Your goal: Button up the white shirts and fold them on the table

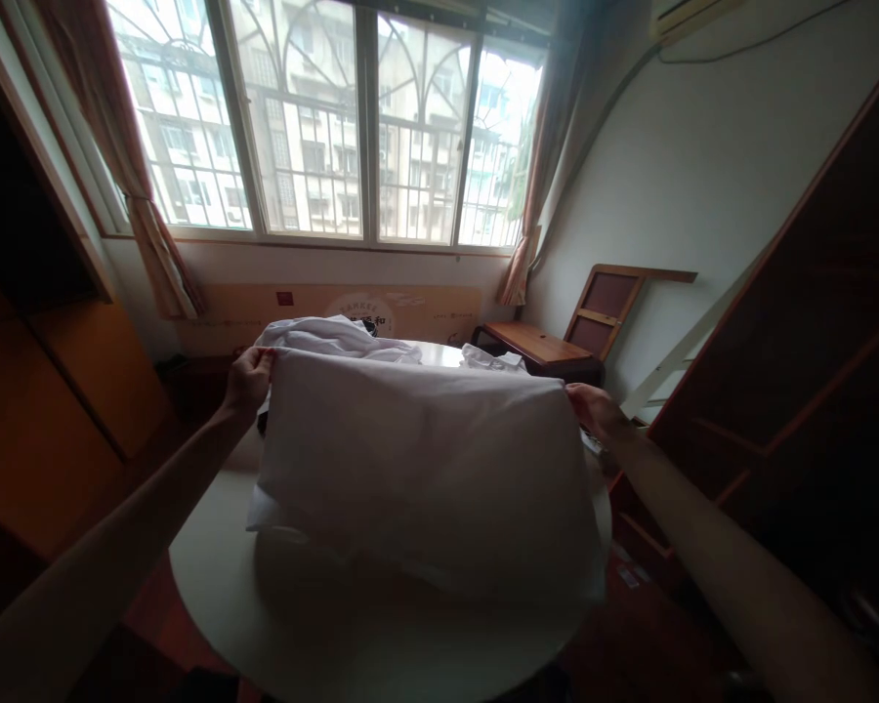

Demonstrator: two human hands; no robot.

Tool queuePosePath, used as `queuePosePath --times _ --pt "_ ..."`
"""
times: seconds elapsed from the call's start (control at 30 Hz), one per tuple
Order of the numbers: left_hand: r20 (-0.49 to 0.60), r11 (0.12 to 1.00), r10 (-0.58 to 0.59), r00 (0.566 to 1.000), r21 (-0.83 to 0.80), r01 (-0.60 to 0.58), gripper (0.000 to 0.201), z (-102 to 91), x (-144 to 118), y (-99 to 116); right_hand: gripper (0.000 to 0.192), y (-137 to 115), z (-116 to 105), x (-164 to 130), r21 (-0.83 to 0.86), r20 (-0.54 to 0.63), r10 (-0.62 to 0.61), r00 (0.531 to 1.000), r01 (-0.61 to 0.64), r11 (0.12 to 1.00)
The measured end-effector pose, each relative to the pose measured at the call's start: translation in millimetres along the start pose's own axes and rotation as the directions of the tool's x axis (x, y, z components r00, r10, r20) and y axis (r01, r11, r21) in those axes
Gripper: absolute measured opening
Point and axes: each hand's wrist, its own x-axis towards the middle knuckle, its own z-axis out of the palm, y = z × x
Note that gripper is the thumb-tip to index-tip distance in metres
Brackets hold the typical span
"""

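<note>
A white cloth (425,459) hangs stretched between my two hands above a round white table (212,576). My left hand (249,379) pinches its upper left corner, fingers closed. At the upper right corner, my right hand (593,405) grips the fabric between thumb and fingers. The top edge runs nearly straight, and the lower edge falls loosely close to the tabletop. Behind it, a heap of white fabric (329,337) lies at the far left of the table. A smaller crumpled white piece (492,358) lies at the far right. The cloth hides the middle of the table.
A low wooden bench (538,344) stands beyond the table, beside a wooden frame (606,303) against the wall. Barred windows (366,127) with tied curtains (146,215) fill the back. An orange cabinet (65,410) is at left, and a dark wooden panel (762,371) slants at right.
</note>
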Motion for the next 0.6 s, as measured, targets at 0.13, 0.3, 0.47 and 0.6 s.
queuePosePath --times 0.13,0.3,0.47,0.6 --pt "-0.037 0.985 0.153 0.988 0.086 -0.149 0.012 3.0 5 0 0.012 -10 -5 12 0.217 -0.084 -0.041 0.996 0.058 0.975" --pt "-0.110 0.988 0.086 0.990 -0.122 -0.099 0.014 5.9 1 13 0.008 -22 -9 16 0.345 -0.078 -0.121 0.990 0.141 0.928" --pt "-0.020 0.978 0.021 1.000 -0.207 -0.025 0.011 7.6 0 16 0.009 -17 -5 13 0.339 0.024 -0.103 0.994 0.089 0.937" --pt "-0.063 0.963 0.058 0.996 -0.259 -0.072 0.014 0.8 -2 17 0.010 -23 -9 8 0.286 0.001 -0.097 0.995 0.092 0.954"
